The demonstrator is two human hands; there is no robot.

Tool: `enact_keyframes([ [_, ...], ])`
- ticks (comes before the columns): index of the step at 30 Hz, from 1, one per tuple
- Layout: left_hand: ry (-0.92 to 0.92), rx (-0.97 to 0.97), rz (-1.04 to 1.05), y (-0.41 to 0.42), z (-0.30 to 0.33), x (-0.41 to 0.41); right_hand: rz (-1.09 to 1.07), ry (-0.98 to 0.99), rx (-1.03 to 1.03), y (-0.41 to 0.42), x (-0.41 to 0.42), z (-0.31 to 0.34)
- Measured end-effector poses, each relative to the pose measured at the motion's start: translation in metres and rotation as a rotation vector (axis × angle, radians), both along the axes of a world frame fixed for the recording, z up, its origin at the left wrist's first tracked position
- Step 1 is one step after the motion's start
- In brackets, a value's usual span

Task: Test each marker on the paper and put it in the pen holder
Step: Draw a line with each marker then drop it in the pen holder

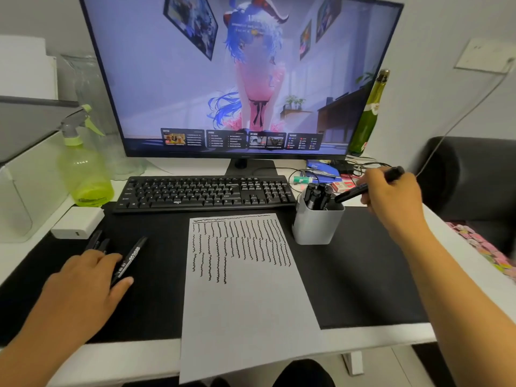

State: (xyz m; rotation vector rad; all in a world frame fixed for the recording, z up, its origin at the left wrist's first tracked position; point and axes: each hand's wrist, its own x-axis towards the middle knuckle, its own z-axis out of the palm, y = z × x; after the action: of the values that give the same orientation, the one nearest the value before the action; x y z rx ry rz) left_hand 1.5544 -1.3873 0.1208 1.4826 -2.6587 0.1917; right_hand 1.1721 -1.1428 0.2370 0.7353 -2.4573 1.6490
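Nearest the camera, the sheet of paper (245, 303) overhangs the front edge of the desk (28, 263); its upper half is filled with columns of wavy black test lines, and the lower half is bare. It lies on a black desk mat (357, 275), in the middle.

At the left of the mat, the left hand (83, 289) rests palm down over a black marker (128, 259), fingers loosely curled around its lower part; whether it is truly gripped or merely covered cannot be told. Two more black markers (97, 241) lie just beyond, near a white charger block (76, 222) at the mat's rear left corner.

The right hand (391, 196) is closed around another black marker (360, 189), held tilted, with its lower end touching or just above the rim of the white pen holder (315, 227). The holder stands at the right rear of the mat, just beside the paper's upper right corner and in front of the black keyboard (206, 192). Several markers already stand in it.

The step in hand appears to be the dropping of a tested marker into the holder. It would be done well if the marker were brought more upright over a free gap between the standing markers before being released, so that it is not caught on their caps and the light holder is not tipped. The next marker seems ready under the left hand.
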Motion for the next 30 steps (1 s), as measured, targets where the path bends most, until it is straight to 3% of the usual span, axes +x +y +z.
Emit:
enact_keyframes([
  [7,-0.027,0.002,-0.014,0.007,0.007,-0.005,0.097,0.043,0.339,-0.029,-0.006,-0.007],
  [14,0.009,0.023,-0.018,0.008,0.005,-0.007,0.152,0.064,0.538,-0.031,-0.004,-0.014],
  [26,0.133,0.085,-0.040,0.009,0.003,-0.008,0.146,0.130,0.513,-0.029,0.000,-0.017],
  [28,0.189,0.099,-0.050,0.011,0.004,-0.010,0.078,0.214,0.473,-0.025,0.004,-0.016],
  [30,0.265,0.115,-0.079,0.015,0.008,-0.013,-0.045,0.367,0.302,-0.019,0.014,-0.017],
])
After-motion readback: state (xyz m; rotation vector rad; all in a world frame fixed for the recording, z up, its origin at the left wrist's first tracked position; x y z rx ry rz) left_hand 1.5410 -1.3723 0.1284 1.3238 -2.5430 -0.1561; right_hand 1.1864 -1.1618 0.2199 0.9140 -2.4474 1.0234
